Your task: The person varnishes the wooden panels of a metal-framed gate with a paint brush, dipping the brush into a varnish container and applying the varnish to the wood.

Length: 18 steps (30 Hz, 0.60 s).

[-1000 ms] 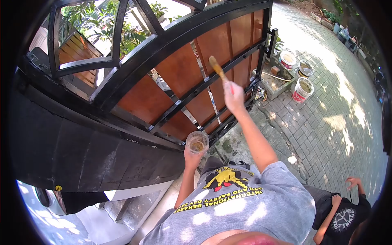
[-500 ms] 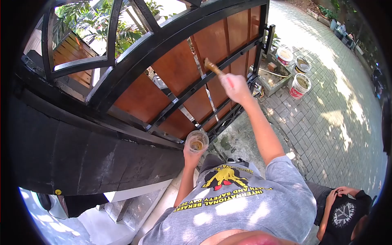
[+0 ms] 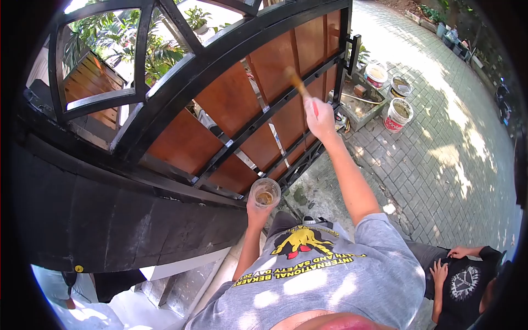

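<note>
My right hand is closed round the handle of a paintbrush. The bristles lie against, or very close to, a reddish-brown wooden panel of the gate. Black metal bars frame and cross the panels. Lower down, my left hand grips a clear plastic cup from beneath and the side. A little amber liquid shows at the bottom of the cup. The cup sits near the gate's lower edge.
Several paint buckets stand on the paved driveway to the right, beside a low concrete planter. A person in a black shirt sits at the lower right. A dark wall runs along the left.
The brush has shifted right along the panel, its bristles now farther from the gap between boards. My left hand and the cup stay nearly still. The seated person's hands have moved apart.
</note>
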Tool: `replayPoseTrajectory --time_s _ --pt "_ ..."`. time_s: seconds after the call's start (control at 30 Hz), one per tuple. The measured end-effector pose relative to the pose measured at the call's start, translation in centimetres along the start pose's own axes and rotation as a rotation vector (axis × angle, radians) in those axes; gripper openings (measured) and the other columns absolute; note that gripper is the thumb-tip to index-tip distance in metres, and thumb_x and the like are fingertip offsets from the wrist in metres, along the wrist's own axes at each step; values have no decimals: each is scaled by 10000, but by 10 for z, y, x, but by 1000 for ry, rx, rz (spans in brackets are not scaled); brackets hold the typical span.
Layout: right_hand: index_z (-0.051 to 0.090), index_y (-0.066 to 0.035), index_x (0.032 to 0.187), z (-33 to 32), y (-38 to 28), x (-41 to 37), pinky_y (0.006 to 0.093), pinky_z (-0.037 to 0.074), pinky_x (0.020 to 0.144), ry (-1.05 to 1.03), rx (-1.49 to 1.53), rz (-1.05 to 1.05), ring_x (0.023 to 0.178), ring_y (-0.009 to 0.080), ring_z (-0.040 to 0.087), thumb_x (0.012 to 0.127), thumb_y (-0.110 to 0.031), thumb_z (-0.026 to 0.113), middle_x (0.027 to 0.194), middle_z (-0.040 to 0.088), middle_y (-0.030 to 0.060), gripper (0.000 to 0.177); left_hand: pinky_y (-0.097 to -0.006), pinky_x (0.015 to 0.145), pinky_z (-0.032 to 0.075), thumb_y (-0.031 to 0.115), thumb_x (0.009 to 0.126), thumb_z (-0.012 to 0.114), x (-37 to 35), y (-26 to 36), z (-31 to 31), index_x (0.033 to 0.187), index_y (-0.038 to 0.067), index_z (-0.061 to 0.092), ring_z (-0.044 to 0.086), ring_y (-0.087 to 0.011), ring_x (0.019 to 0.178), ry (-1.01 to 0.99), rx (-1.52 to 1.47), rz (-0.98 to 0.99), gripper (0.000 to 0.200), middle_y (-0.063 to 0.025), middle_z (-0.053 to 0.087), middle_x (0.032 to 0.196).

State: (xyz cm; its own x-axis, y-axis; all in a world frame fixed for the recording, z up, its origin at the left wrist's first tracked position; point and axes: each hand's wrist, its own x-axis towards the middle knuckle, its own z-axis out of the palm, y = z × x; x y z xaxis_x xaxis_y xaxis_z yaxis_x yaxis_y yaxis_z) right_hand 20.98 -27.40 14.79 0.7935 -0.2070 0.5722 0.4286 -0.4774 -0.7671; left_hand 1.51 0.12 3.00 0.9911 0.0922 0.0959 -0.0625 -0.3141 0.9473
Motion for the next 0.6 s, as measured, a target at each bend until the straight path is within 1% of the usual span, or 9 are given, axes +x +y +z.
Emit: replayPoseTrajectory --time_s 0.03,0.13,0.17,0.27,0.33,0.37,0.4,0.5,0.6 --pt "630 -21 780 2 3 4 557 476 626 90 -31 91 710 494 642 1035 -294 577 736 651 252 377 -344 1004 515 127 741 924 -1 -2 2 1281 6 637 673 -197 1111 -13 9 4 624 -97 712 1208" --pt "625 -22 765 14 3 4 569 482 633 -12 -157 -61 717 499 643 1034 -293 576 745 653 253 384 -340 1002 514 117 742 925 2 -9 12 1279 7 641 672 -188 1107 -69 -67 12 617 -94 713 1203" --pt "632 -24 781 14 -3 -4 577 491 652 -152 -167 -106 736 500 647 1031 -289 578 750 653 259 368 -339 1002 514 115 742 925 3 -10 17 1279 5 642 671 -185 1103 -71 -62 0 617 -92 713 1204" --pt "616 -23 811 -1 1 -27 503 457 596 -318 97 -95 614 432 600 1039 -285 588 678 584 245 348 -342 1007 513 120 735 935 5 -11 26 1288 0 637 663 -189 1113 -97 -66 -47 640 -98 698 1227" --pt "585 -25 814 -30 1 -47 383 408 552 -221 231 89 538 224 493 1066 -293 577 618 506 122 369 -356 1018 514 137 718 953 13 -14 31 1304 -1 626 653 -210 1146 -124 -112 -83 685 -115 670 1273" --pt "560 -35 819 -43 1 -61 292 371 565 -131 443 222 621 88 405 1097 -311 545 658 454 1 392 -357 1019 515 124 711 953 18 -15 34 1303 -11 625 650 -215 1149 -121 -90 -46 690 -110 663 1275" --pt "552 -52 821 -57 4 -75 268 364 577 -71 524 401 654 52 413 1114 -330 514 702 469 -49 405 -356 1019 515 112 710 952 25 -18 38 1303 -12 625 648 -215 1151 -125 -69 -3 688 -109 662 1272" --pt "548 -84 793 -102 18 -123 243 331 520 2 500 558 591 48 429 1117 -347 506 670 483 -41 419 -356 1019 516 79 705 946 42 -21 54 1302 -14 623 641 -214 1152 -159 -87 71 686 -105 656 1268" --pt "515 -109 754 -151 17 -157 242 296 460 54 732 698 520 53 404 1109 -372 518 638 471 -34 442 -360 1019 517 53 701 942 48 -7 75 1307 -10 608 633 -211 1147 -208 -227 50 694 -100 645 1270"
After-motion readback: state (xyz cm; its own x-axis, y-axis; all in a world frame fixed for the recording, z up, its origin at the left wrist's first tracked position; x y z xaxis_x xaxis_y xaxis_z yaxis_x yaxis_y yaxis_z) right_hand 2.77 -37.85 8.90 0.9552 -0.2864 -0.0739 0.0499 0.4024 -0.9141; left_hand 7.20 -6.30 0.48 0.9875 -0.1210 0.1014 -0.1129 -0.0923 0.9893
